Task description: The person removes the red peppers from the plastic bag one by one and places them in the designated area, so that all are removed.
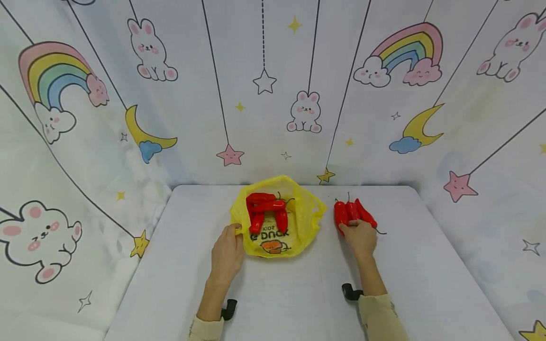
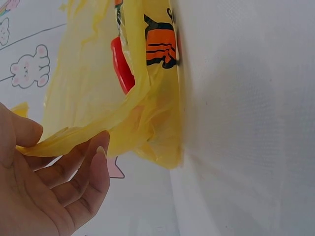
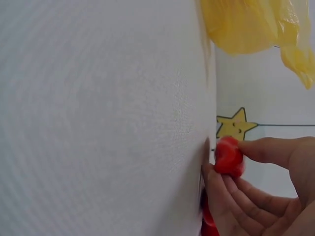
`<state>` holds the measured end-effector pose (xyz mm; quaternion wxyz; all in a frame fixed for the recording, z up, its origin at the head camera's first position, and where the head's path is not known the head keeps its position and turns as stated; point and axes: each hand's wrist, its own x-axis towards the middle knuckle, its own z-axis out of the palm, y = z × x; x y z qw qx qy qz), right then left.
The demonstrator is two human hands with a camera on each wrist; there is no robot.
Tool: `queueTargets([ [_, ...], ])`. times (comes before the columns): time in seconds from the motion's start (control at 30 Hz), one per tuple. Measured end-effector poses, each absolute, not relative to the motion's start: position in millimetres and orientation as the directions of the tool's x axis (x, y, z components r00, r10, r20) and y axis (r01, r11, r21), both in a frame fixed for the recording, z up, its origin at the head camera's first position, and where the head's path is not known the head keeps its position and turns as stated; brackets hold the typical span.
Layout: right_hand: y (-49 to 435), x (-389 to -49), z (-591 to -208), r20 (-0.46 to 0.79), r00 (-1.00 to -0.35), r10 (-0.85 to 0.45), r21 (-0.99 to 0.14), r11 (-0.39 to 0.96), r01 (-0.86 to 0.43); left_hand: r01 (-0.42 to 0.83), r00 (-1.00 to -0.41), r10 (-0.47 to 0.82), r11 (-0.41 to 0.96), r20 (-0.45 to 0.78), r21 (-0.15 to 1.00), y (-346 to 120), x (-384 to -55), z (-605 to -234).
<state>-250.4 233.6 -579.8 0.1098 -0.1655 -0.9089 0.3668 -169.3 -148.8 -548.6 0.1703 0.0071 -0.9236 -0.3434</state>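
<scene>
While both forearms reach forward over the white, flat-topped bench (image 1: 290, 298), each of the hands has a light pinch on something.

Left hand (image 1: 227, 253) first: the arm comes up from the lower left, tipped a bit to the right, and the fingertips are at the left edge of a thin, see-through yellow plastic bag (image 1: 306, 222). In the left wrist view the thumb is on one side of the rim and bent fingers are on the other, so it's nearly closed with just a fold of plastic in between. The bag's mouth faces the person, with several glossy, long red chili peppers (image 1: 266, 206) inside.

Right hand (image 1: 361, 239) is over on the other side, its forearm leaning up and to the left. It's got the leftmost glossy red pepper (image 1: 341, 212) of a group of three between thumb and fingers, gap about as wide as the pepper. That one's beside the bag, not in it. The slim red middle pepper (image 1: 352, 210) and slanted red right-hand pepper (image 1: 365, 215) lie right next to it, lower ends partly hidden by the hand.

Both arms have beige cuffs (image 1: 381, 315), pushed back clear of the wrists.
</scene>
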Motion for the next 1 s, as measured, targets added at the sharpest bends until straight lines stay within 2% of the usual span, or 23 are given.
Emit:
queueTargets([
  [0.57, 231, -247, -578, 0.118, -0.901, 0.418, -0.601, 0.752, 0.27, 0.103, -0.948, -0.12, 0.757, 0.293, 0.645, -148, -168, -546],
  [0.83, 233, -245, -575, 0.168, -0.899, 0.404, -0.606, 0.761, 0.229, 0.102, -0.946, -0.129, 0.753, 0.298, 0.65, -149, -168, -545],
  [1.0, 232, -242, -568, 0.152, -0.904, 0.401, -0.601, 0.763, 0.238, 0.101, -0.947, -0.129, 0.753, 0.295, 0.651, -149, -168, -545],
])
